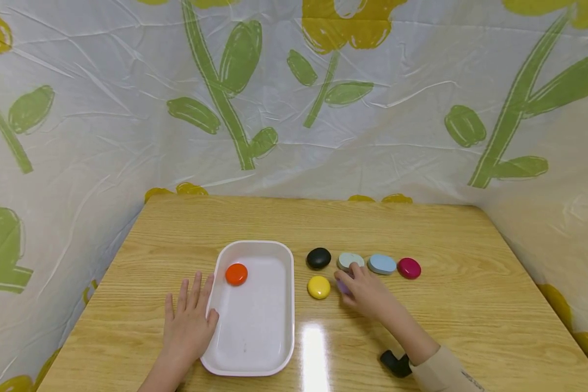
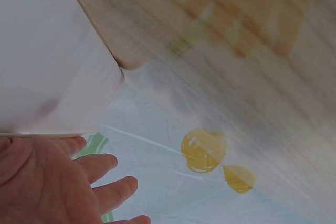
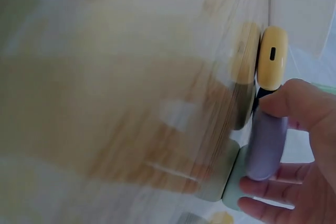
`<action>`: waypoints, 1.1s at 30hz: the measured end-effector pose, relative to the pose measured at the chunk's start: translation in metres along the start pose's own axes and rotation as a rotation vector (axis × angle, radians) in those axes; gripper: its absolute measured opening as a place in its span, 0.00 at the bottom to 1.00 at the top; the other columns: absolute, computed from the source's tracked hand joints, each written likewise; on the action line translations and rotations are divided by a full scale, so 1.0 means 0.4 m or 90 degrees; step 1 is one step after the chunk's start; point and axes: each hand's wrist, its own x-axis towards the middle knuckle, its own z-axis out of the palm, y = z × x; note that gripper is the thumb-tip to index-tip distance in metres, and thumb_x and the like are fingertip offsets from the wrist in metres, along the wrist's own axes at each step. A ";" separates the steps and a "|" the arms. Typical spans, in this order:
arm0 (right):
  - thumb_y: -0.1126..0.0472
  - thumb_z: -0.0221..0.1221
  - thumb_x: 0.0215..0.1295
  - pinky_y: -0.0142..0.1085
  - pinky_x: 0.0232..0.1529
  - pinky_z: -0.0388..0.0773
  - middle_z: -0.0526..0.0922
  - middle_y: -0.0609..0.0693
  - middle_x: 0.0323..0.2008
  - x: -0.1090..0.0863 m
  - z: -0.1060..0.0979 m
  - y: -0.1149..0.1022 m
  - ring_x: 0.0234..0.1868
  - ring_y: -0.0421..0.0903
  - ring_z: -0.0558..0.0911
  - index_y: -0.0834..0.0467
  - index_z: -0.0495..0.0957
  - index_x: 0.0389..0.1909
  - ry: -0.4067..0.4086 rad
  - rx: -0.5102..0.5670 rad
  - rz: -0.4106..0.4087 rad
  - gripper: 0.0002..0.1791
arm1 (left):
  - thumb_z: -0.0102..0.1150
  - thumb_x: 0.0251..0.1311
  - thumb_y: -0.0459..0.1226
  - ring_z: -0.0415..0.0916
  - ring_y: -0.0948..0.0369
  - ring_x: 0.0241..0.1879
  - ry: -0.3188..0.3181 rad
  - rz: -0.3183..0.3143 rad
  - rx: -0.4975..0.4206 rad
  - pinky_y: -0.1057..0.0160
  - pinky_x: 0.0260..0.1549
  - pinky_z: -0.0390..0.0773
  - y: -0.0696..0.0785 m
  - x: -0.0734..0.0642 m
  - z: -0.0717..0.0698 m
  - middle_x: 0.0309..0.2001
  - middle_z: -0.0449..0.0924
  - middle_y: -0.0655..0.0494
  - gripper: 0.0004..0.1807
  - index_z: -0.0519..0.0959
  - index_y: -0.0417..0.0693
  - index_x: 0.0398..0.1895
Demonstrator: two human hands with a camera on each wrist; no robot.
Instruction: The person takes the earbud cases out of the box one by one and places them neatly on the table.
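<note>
My right hand [image 1: 365, 291] pinches a smooth purple rounded piece [image 3: 268, 142] between thumb and fingers; in the head view the hand covers most of it. Spread flat-fingered, my left hand [image 1: 188, 324] rests against the left side of a white tray [image 1: 290, 321]. Inside that tray lies a round orange piece [image 1: 236, 274]. Just left of the right hand is a round yellow piece [image 1: 318, 287], whose edge shows a small dark slot in the right wrist view. Beyond the hand sits a pale green oval piece [image 1: 348, 259].
A black oval piece [image 1: 318, 258], a light blue oval [image 1: 382, 264] and a crimson round one [image 1: 409, 268] lie in the back row. Under the right forearm is a black object [image 1: 394, 363], partly hidden. Flower-printed sheeting [image 1: 397, 125] surrounds the wooden table [image 1: 470, 305].
</note>
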 end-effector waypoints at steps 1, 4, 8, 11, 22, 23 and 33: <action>0.58 0.62 0.53 0.37 0.28 0.73 0.67 0.55 0.35 -0.001 0.000 -0.001 0.31 0.48 0.70 0.54 0.70 0.47 -0.012 0.004 0.005 0.20 | 0.46 0.60 0.41 0.40 0.41 0.68 0.000 0.000 0.000 0.36 0.61 0.37 0.000 0.000 0.000 0.70 0.46 0.42 0.33 0.53 0.47 0.70; 0.58 0.62 0.52 0.37 0.27 0.72 0.67 0.55 0.35 -0.004 0.001 -0.003 0.30 0.48 0.69 0.54 0.69 0.46 -0.036 0.016 0.013 0.20 | 0.45 0.61 0.41 0.40 0.41 0.68 -0.004 0.001 0.000 0.36 0.61 0.37 0.000 0.000 -0.001 0.70 0.46 0.42 0.33 0.52 0.47 0.70; 0.59 0.63 0.50 0.38 0.27 0.72 0.66 0.54 0.34 -0.006 0.003 -0.003 0.31 0.48 0.69 0.54 0.69 0.45 -0.037 0.037 0.012 0.21 | 0.45 0.61 0.41 0.39 0.41 0.68 -0.006 0.002 0.001 0.36 0.61 0.36 -0.001 0.000 -0.002 0.70 0.45 0.42 0.34 0.52 0.47 0.70; 0.59 0.64 0.49 0.37 0.26 0.72 0.66 0.53 0.34 -0.006 0.005 -0.002 0.31 0.47 0.69 0.54 0.69 0.45 -0.038 0.047 0.014 0.22 | 0.45 0.61 0.41 0.39 0.41 0.68 -0.006 0.001 -0.001 0.36 0.61 0.37 -0.002 0.000 -0.001 0.70 0.45 0.42 0.34 0.52 0.47 0.70; 0.57 0.64 0.50 0.39 0.28 0.73 0.68 0.53 0.36 0.015 -0.022 -0.011 0.32 0.48 0.71 0.55 0.71 0.49 -0.026 0.039 0.018 0.23 | 0.45 0.60 0.42 0.39 0.41 0.68 -0.011 -0.005 -0.002 0.36 0.62 0.36 -0.004 0.001 0.002 0.70 0.45 0.42 0.34 0.52 0.47 0.70; 0.57 0.64 0.50 0.39 0.28 0.72 0.69 0.52 0.37 0.023 -0.028 -0.014 0.32 0.48 0.71 0.55 0.72 0.49 -0.018 0.031 0.019 0.23 | 0.45 0.60 0.42 0.39 0.41 0.68 -0.011 -0.005 -0.002 0.36 0.62 0.36 -0.004 0.001 0.001 0.70 0.45 0.42 0.34 0.52 0.47 0.70; 0.59 0.59 0.58 0.44 0.37 0.76 0.73 0.52 0.43 0.151 -0.093 -0.090 0.40 0.49 0.75 0.55 0.71 0.52 0.025 0.030 -0.052 0.20 | 0.44 0.61 0.42 0.40 0.41 0.68 -0.011 -0.005 -0.003 0.36 0.62 0.36 -0.004 0.003 -0.002 0.70 0.46 0.42 0.33 0.52 0.47 0.70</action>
